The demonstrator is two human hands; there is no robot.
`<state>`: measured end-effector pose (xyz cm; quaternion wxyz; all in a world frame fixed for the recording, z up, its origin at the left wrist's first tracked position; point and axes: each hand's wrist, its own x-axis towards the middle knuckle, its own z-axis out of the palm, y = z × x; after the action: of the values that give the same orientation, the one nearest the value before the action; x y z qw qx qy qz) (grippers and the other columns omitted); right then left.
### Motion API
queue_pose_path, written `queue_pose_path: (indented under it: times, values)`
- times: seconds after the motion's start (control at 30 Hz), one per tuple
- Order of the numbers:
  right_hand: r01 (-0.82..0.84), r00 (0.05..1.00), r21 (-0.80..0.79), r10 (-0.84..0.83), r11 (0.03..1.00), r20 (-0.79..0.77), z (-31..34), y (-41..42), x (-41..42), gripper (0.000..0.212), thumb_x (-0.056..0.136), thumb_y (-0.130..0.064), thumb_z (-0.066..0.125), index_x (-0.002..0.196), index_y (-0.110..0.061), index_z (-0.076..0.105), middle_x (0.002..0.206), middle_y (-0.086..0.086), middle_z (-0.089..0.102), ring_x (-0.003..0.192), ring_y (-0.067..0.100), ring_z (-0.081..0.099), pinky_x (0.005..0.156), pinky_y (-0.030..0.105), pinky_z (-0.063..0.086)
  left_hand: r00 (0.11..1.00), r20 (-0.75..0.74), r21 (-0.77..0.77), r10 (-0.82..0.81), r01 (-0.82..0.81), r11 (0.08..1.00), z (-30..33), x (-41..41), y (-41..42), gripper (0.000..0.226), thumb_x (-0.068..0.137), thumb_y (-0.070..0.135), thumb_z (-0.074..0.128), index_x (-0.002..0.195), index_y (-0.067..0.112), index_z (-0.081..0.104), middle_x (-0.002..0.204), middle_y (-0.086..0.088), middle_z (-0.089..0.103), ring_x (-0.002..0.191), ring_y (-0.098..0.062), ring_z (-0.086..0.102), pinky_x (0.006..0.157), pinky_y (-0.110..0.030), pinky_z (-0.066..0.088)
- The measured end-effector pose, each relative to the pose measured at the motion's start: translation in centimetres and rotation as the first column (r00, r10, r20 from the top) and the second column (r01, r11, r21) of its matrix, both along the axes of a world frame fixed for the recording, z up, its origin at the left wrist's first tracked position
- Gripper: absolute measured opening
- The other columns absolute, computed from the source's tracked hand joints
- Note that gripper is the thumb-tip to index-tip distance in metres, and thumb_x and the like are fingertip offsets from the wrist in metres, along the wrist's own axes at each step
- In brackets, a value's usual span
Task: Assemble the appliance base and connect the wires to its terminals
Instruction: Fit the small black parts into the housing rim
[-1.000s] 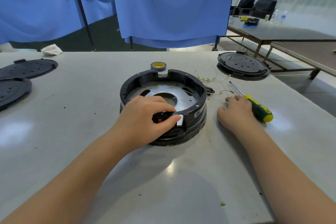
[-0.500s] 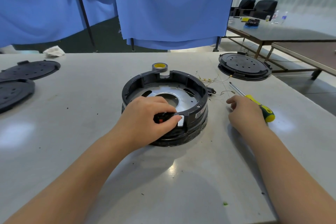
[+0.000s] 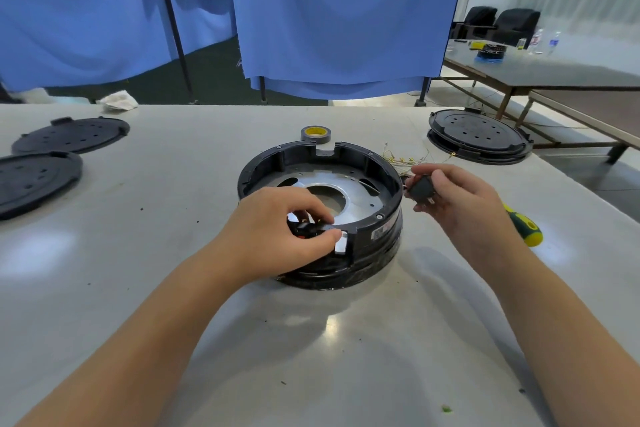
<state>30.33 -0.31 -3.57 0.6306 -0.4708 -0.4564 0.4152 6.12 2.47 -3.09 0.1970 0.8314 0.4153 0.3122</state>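
At mid-bench the base (image 3: 320, 211) sits open and uncovered, your left hand (image 3: 280, 232) pinching a small part at its near rim, your right hand (image 3: 453, 199) gripping a black plug (image 3: 420, 189) beside it; wires (image 3: 408, 159) appear unconnected.

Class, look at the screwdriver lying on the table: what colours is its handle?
The screwdriver handle is green and yellow, partly hidden behind the right hand; the head view shows it.

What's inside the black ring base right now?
Inside the black ring base: a silver metal plate with a round centre hole. The left hand pinches a small black part at the near rim, covering what lies beneath.
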Motion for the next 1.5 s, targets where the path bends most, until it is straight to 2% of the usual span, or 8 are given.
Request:
queue_pose_path:
  times: [0.1,0.33,0.5,0.7,1.0,1.13,1.27,1.5]
  values:
    - [-0.228,0.944,-0.013,0.217,0.974,-0.247,0.7,-0.6,-0.6,0.027,0.094,-0.018,0.045,0.096,-0.009,0.07,0.086,0.008,0.072,0.081,0.019,0.068,0.066,0.022,0.056,1.0,-0.008,0.002,0.002,-0.002,1.0,0.1,0.0,-0.1,0.018,0.07,0.05,0.063,0.079,0.036,0.072,0.08,0.023,0.066,0.086,-0.001,0.062,0.077,-0.024,0.049]
    - [-0.379,0.921,-0.02,0.375,0.925,-0.102,0.9,-1.6,-1.6,0.032,0.071,-0.044,0.075,0.092,-0.02,0.077,0.094,0.009,0.073,0.088,0.02,0.07,0.07,0.022,0.055,0.988,0.13,0.107,-0.083,0.07,0.992,0.4,0.4,-0.6,0.03,0.075,0.039,0.074,0.102,0.026,0.072,0.092,0.023,0.063,0.093,-0.003,0.061,0.083,-0.012,0.043]
    - [-0.525,0.851,-0.078,0.525,0.847,-0.029,0.9,-1.9,-2.2,0.049,0.054,-0.047,0.089,0.093,-0.02,0.075,0.096,0.008,0.073,0.087,0.021,0.071,0.07,0.024,0.056,0.956,0.22,0.219,-0.192,0.144,0.965,0.5,1.5,-1.7,0.034,0.077,0.023,0.076,0.111,0.023,0.07,0.104,0.014,0.064,0.102,-0.006,0.061,0.09,-0.018,0.045]
    - [-0.554,0.832,-0.056,0.549,0.831,-0.084,1.0,-2.1,-2.8,0.033,0.059,-0.042,0.088,0.075,-0.018,0.072,0.083,0.007,0.073,0.075,0.016,0.071,0.065,0.021,0.056,0.93,0.271,0.146,-0.249,0.216,0.965,0.7,2.1,-2.4,0.025,0.078,0.021,0.075,0.103,0.026,0.074,0.101,0.016,0.065,0.104,-0.01,0.062,0.089,-0.018,0.046]
    - [-0.497,0.863,-0.121,0.505,0.859,0.038,0.6,-2.1,-3.6,0.047,0.058,-0.06,0.082,0.078,-0.017,0.075,0.067,0.005,0.068,0.054,0.016,0.062,0.052,0.02,0.05,0.898,0.352,-0.127,-0.265,0.326,0.937,1.3,1.5,-2.4,0.022,0.069,0.027,0.083,0.087,0.031,0.072,0.071,0.014,0.065,0.059,-0.005,0.057,0.059,-0.014,0.046]
    - [-0.433,0.895,-0.062,0.437,0.899,0.086,0.7,-2.3,-3.7,0.036,0.062,-0.053,0.081,0.08,-0.021,0.074,0.071,0.007,0.072,0.057,0.018,0.065,0.051,0.022,0.051,0.907,0.342,-0.11,-0.247,0.3,0.948,1.2,1.4,-2.5,0.02,0.072,0.023,0.082,0.085,0.031,0.071,0.072,0.021,0.064,0.066,-0.001,0.059,0.06,-0.014,0.044]
    - [-0.31,0.942,0.044,0.301,0.95,0.15,0.5,-2.4,-4.1,0.012,0.067,-0.029,0.073,0.074,-0.02,0.073,0.074,0.009,0.073,0.063,0.018,0.069,0.053,0.024,0.054,0.909,0.343,-0.021,-0.237,0.26,0.965,1.4,1.4,-2.1,0.017,0.071,0.011,0.085,0.085,0.017,0.077,0.082,0.008,0.071,0.08,-0.013,0.066,0.07,-0.026,0.051]
    - [-0.322,0.913,0.128,0.272,0.938,0.305,0.2,-2.4,-4.0,0.031,0.061,-0.023,0.08,0.092,-0.022,0.076,0.09,0.005,0.075,0.083,0.019,0.072,0.073,0.021,0.055,0.913,0.366,-0.009,-0.181,0.198,0.98,1.7,0.9,-1.8,0.011,0.068,0.005,0.085,0.075,0.01,0.079,0.073,0.003,0.07,0.069,-0.01,0.066,0.068,-0.018,0.051]
